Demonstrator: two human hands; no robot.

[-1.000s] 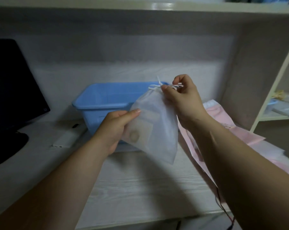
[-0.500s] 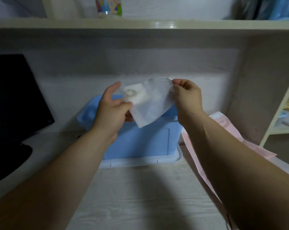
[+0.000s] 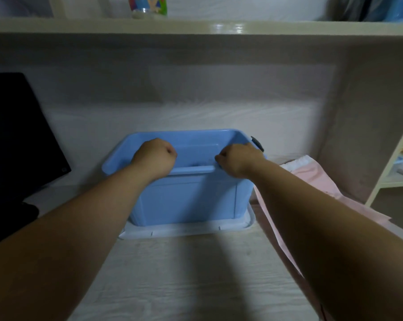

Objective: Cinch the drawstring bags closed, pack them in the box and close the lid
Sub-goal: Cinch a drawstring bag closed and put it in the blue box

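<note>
Reaching over the blue box [image 3: 189, 200]: left hand [image 3: 155, 157] and right hand [image 3: 238, 162], curled; contents unseen. Bag not visible, presumably inside. Box judged rigid, light; best gripped by rim. White lid [image 3: 186, 229] lies beneath.

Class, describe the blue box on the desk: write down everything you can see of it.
The blue box looks like smooth plastic, rectangular with rounded corners and a flared rim. It is open and stands upright in a white tray-like piece, perhaps its lid. A dark latch shows at its right end. The left hand and the right hand reach over its near rim.
</note>
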